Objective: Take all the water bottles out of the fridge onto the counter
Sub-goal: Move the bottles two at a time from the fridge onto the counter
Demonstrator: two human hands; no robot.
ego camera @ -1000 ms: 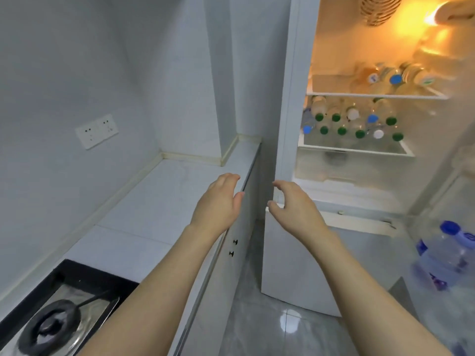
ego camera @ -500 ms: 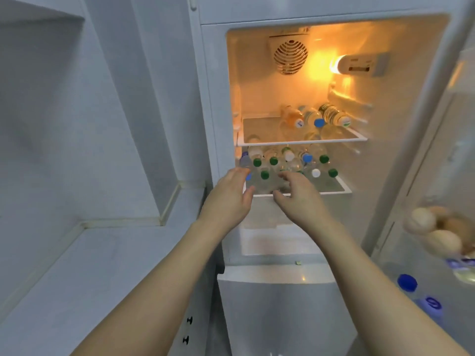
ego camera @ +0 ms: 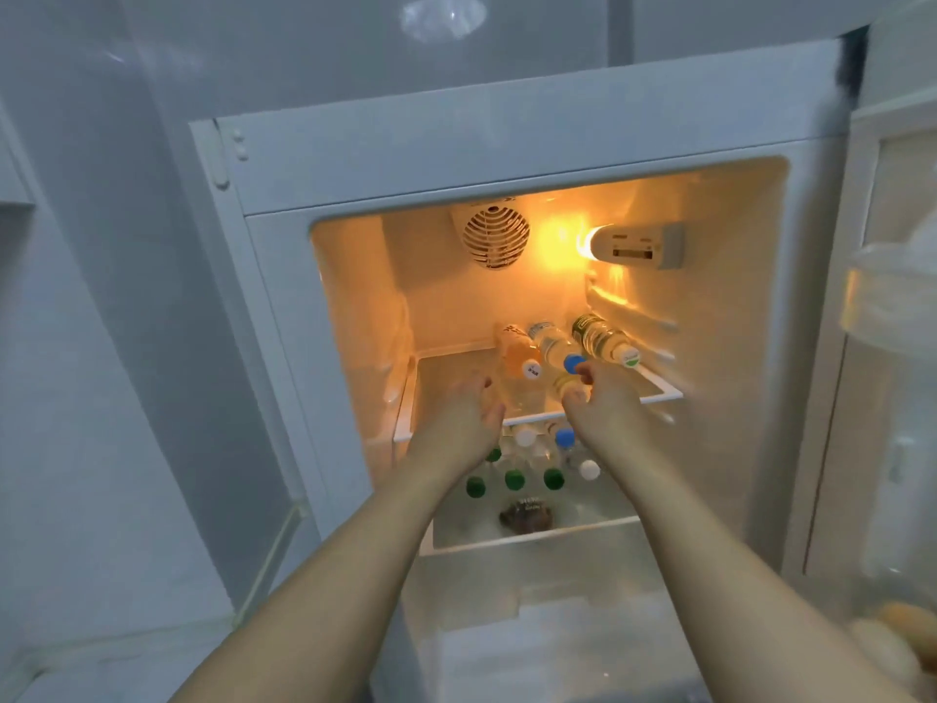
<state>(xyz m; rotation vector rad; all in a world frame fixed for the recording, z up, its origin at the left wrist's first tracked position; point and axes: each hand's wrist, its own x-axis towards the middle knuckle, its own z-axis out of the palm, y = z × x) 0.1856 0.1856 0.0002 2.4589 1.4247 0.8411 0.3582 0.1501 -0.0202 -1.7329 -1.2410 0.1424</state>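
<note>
Open fridge (ego camera: 507,144), both my hands raised to the upper shelf (ego camera: 654,395). My left hand (ego camera: 469,413) is open, its fingers straight and holding nothing; my right hand (ego camera: 601,393) has fingers loosely curled at the blue-capped bottle (ego camera: 555,350), grip not yet closed as far as I can tell. Three bottles lie on their sides here; more stand capped on the lower shelf (ego camera: 532,537). I judge them full, so heavy, stiff, possibly slick when cold; best held round the body, not the cap.
</note>
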